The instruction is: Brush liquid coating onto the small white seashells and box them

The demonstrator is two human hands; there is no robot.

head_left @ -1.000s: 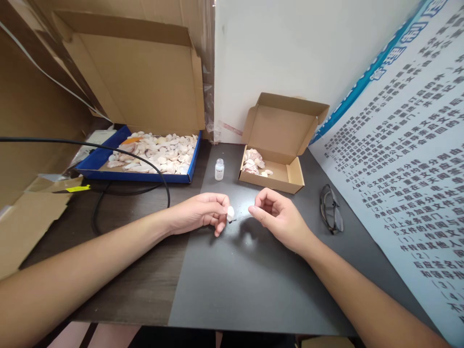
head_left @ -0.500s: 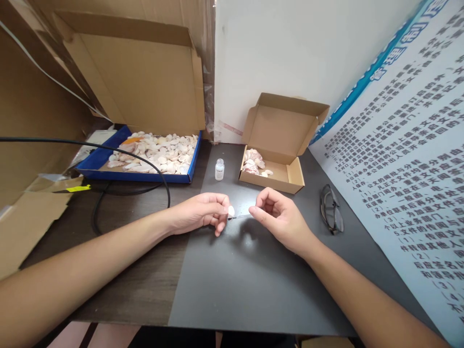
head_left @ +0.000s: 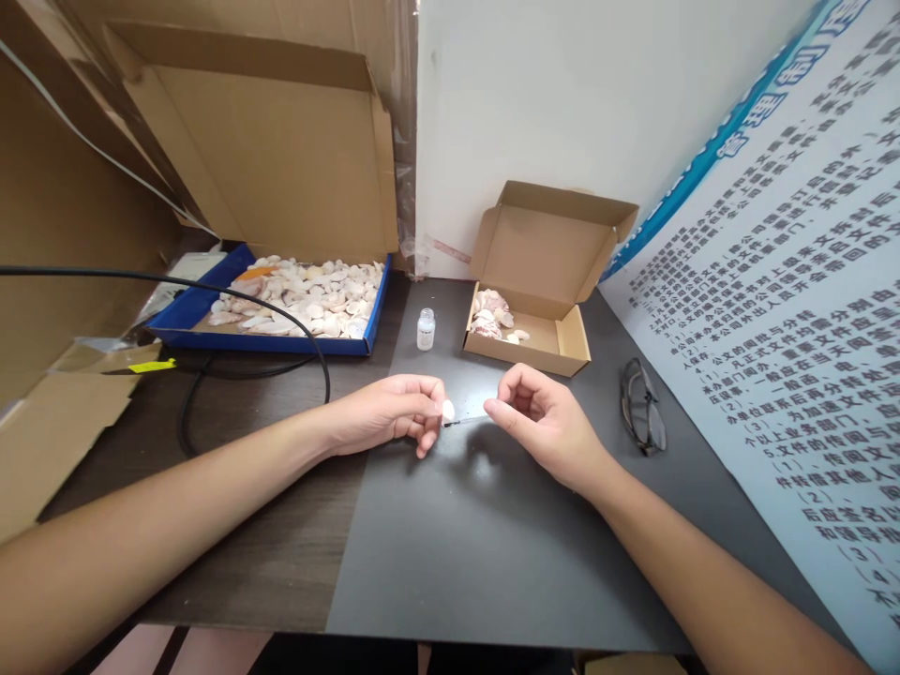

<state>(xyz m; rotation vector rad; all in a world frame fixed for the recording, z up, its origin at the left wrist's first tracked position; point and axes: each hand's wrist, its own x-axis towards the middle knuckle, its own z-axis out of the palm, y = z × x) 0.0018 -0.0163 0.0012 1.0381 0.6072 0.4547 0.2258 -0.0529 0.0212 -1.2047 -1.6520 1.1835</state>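
Between the thumb and fingertips of my left hand (head_left: 397, 411) is a small white seashell (head_left: 448, 410), held up over the dark mat. My right hand (head_left: 538, 412) pinches a thin brush (head_left: 468, 421), whose dark tip points left and sits at the shell's lower edge; I cannot tell whether it touches. The brush's other end is hidden in my fingers. Behind both hands a small glass bottle (head_left: 426, 330) with a pale label stands upright, with no cap on it.
A blue-sided cardboard box (head_left: 309, 345) full of seashells stands open at the back left. A smaller open cardboard box (head_left: 527, 354) holds several shells. Glasses (head_left: 642, 408) lie at the right. A black cable (head_left: 324, 370) loops across the left, and a printed board (head_left: 773, 309) leans along the right.
Almost nothing differs. The brush's dark tip has shifted very slightly against the shell's lower edge, and my right hand has barely moved.
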